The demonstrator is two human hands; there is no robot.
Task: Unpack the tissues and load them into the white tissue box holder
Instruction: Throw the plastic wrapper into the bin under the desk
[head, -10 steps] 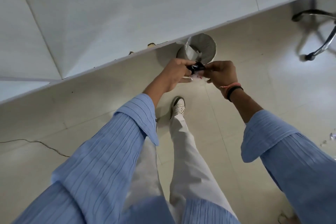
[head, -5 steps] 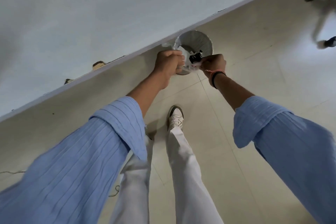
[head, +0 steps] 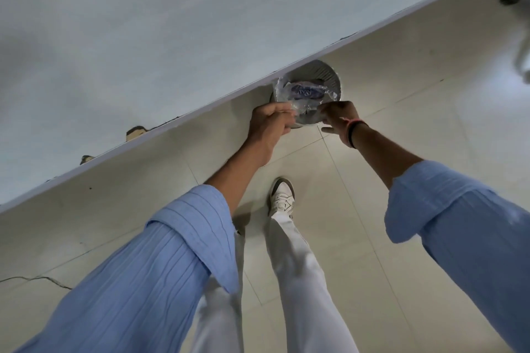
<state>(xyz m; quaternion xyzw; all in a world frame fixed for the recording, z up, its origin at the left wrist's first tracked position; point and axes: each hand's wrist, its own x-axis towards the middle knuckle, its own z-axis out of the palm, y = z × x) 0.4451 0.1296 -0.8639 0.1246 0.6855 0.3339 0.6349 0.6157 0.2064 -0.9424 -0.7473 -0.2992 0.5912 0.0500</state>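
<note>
Both hands are gripping a crumpled clear plastic wrapper (head: 298, 94) with a blue printed patch — likely the empty tissue packaging, though blur is hiding the print. Left hand (head: 271, 120) is closing around its left end, right hand (head: 337, 117) is pinching its lower right edge. They are holding it directly over a round grey bin (head: 329, 74) on the tiled floor (head: 401, 94), partly under the white worktop (head: 172, 37).

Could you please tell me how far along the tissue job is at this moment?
Done: the clear wrapper looks emptied. In hand: both the left hand and right hand hold it over the waste bin. Left: no tissues or white holder are in view, so loading cannot be confirmed.
</note>
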